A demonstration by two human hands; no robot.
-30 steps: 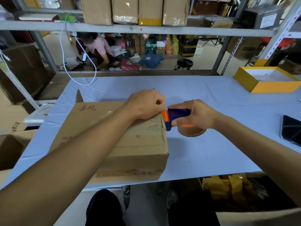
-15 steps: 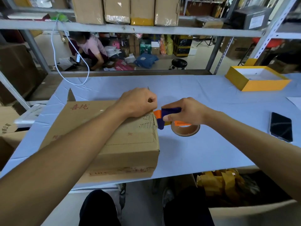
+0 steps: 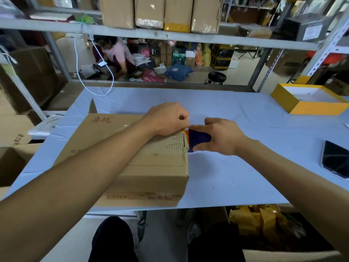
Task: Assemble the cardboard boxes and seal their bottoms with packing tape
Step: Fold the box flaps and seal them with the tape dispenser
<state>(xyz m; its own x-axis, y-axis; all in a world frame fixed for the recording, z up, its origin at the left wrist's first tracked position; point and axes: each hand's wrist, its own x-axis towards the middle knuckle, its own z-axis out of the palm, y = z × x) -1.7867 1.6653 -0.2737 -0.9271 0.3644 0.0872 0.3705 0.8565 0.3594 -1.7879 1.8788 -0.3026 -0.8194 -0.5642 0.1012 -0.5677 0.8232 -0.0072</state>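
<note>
while the right hand [image 3: 221, 137] curls its fingers [image 3: 198, 127] round the blue and orange tape dispenser [image 3: 198, 139], gripping it with the nose set against the right end of the cardboard box [image 3: 151, 159], the left hand [image 3: 166, 119] rests on the box top at that same corner with fingers bent inward, apparently pinning a tape end, though the tape itself cannot be made out. box lies on the white-covered table [image 3: 236, 178], bottom flaps uppermost by judgement, its long axis running left to right across the person's front. dispenser sits just beside the box's right edge, touching or nearly so; the seam therefore extends leftward from the fingers, under the left forearm. judged step: start of the sealing pass. the right hand is the nearer to the tool and the edge; a pull along the long axis would call for the left hand to hold the end down. outward: a black phone [image 3: 335, 159] well apart at right, a yellow tray [image 3: 302, 107] further back.
</note>
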